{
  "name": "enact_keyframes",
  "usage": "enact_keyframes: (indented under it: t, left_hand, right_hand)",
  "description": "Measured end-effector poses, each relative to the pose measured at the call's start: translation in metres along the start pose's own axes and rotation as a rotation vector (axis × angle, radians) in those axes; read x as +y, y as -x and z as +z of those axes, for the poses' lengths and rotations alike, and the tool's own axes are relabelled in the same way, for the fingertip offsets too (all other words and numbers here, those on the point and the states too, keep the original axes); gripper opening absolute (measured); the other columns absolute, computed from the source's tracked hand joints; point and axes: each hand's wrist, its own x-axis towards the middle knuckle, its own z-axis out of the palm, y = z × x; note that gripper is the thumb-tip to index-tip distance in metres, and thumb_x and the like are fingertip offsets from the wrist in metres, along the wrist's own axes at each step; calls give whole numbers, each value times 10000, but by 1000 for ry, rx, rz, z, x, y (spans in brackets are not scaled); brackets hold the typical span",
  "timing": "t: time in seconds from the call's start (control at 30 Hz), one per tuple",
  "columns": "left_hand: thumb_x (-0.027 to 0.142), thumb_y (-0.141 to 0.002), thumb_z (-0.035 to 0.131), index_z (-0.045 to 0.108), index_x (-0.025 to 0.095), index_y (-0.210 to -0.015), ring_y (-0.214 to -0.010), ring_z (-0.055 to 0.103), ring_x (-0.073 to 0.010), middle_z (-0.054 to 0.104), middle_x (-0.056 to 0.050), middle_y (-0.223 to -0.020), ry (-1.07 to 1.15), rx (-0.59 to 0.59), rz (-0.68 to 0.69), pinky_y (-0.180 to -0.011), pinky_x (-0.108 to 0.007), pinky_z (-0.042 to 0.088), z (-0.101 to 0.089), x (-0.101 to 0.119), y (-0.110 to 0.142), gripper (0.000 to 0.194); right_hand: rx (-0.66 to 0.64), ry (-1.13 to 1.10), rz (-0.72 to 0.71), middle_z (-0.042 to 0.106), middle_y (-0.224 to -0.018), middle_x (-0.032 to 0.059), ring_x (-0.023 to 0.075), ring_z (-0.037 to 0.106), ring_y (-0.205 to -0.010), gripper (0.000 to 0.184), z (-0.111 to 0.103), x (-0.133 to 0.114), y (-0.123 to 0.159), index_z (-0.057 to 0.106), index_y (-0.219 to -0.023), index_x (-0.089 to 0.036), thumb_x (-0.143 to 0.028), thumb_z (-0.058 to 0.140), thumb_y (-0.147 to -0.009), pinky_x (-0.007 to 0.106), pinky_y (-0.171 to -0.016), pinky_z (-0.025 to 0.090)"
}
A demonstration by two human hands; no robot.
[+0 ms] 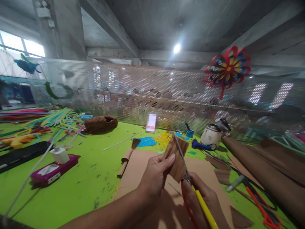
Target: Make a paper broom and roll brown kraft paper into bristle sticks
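My left hand (154, 173) pinches a piece of brown wood-grain sheet (177, 162) between thumb and fingers, held up above the table. My right hand (202, 194) grips a pair of scissors (202, 208) with yellow and red handles. The scissor blades reach up across the right part of the sheet; whether they are cutting into it I cannot tell. Under both hands lies a large tan sheet (138, 162). At its left edge are a rolled tan strip (128, 155) and a dark fringed piece (135, 143).
A purple power strip (54, 171) with a white plug lies left. Blue sheet pieces (144, 141) and yellow shreds (164, 140) sit ahead. To the right are a cream pot (211, 136), a brown roll (259, 171) and orange-handled scissors (262, 203). A perforated screen (133, 92) stands behind.
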Motion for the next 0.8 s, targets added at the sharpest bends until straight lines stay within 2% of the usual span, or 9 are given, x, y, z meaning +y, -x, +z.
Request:
enact_keyframes:
  t: [0.43, 0.57, 0.7, 0.8]
  left_hand:
    - [308, -785, 638, 690, 86, -735, -579, 543, -135, 626, -65, -654, -64, 9, -6, -599, -256, 413, 0, -2, 0, 234]
    - [296, -794, 631, 712, 86, -809, -610, 565, -146, 654, -81, -692, -70, -4, 7, -661, -274, 433, -2, -4, -1, 225]
    - [307, -773, 657, 713, 90, -829, -633, 588, -154, 672, -83, -714, -61, 12, -1, -675, -272, 440, -6, -6, -5, 231]
    - [319, -743, 688, 706, 96, -810, -634, 598, -162, 675, -79, -713, -64, 17, -16, -691, -295, 455, -10, -9, -9, 234]
  right_hand:
    - [9, -51, -17, 547, -597, -2, 129, 497, -544, 394, 3, 1, 1, 630, -819, -169, -545, 514, -823, 197, -499, 401]
    - [40, -33, -21, 539, -579, -3, 131, 486, -520, 402, 4, 0, -1, 633, -800, -170, -554, 515, -818, 206, -480, 399]
    - [48, 19, 1, 525, -523, -11, 135, 482, -459, 400, -3, 10, -15, 620, -793, -174, -557, 512, -818, 214, -416, 369]
    - [5, 204, -21, 561, -517, -2, 160, 534, -463, 405, -19, 28, -38, 633, -880, -169, -549, 512, -814, 235, -439, 404]
